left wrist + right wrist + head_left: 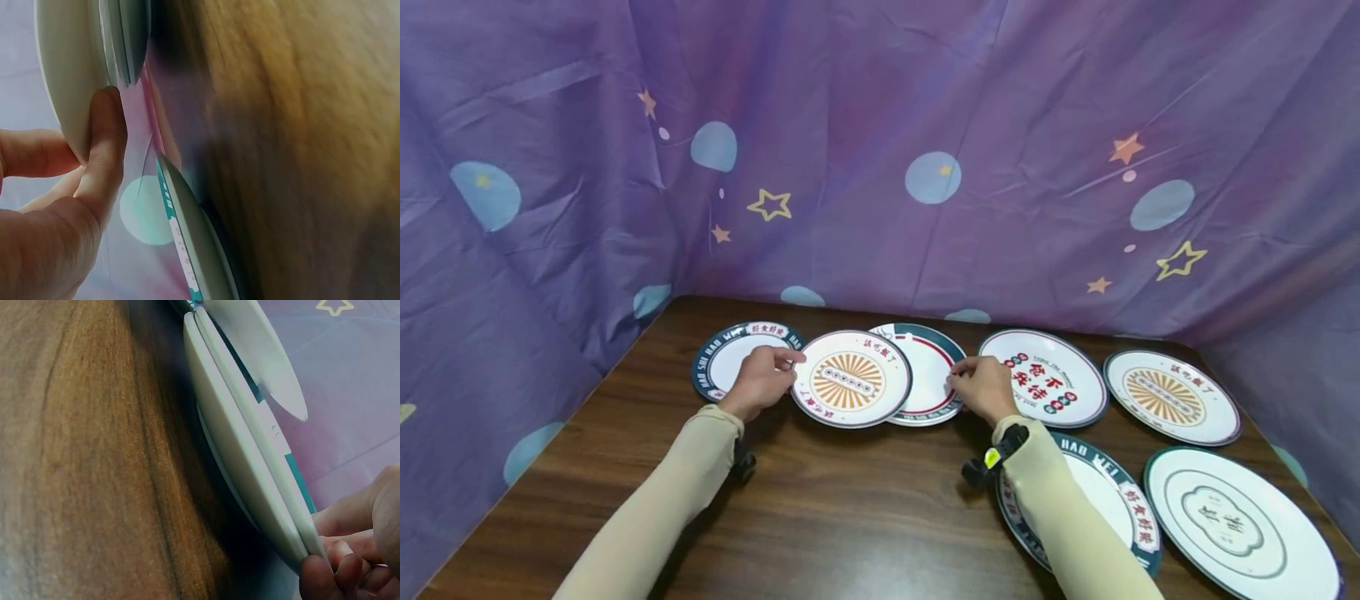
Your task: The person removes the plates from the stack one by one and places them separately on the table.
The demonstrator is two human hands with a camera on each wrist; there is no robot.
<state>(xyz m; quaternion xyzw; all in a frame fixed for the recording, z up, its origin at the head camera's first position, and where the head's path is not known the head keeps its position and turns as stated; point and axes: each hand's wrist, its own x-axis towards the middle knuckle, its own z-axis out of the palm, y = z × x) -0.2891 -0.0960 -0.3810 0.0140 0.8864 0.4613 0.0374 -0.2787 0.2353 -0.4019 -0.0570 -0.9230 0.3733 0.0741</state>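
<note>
My left hand (762, 382) pinches the left rim of a white plate (850, 380) with an orange sunburst. In the left wrist view the plate (67, 69) is tilted on edge between thumb and fingers. It overlaps a teal-rimmed plate (936, 367) with a red ring, whose right edge my right hand (987, 389) pinches. In the right wrist view, that plate lies stacked on another white plate (231, 450), with fingertips at both rims. The sunburst plate (275, 369) slants above them there. Left of the left hand is a navy-rimmed plate (730, 358), partly hidden by it.
To the right are a white plate with red and dark lettering (1045, 379), another sunburst plate (1172, 397), a dark-rimmed plate (1097, 483) partly under my right forearm, and a large green-edged plate (1232, 517). A purple curtain (850, 100) hangs behind the wooden table (820, 517).
</note>
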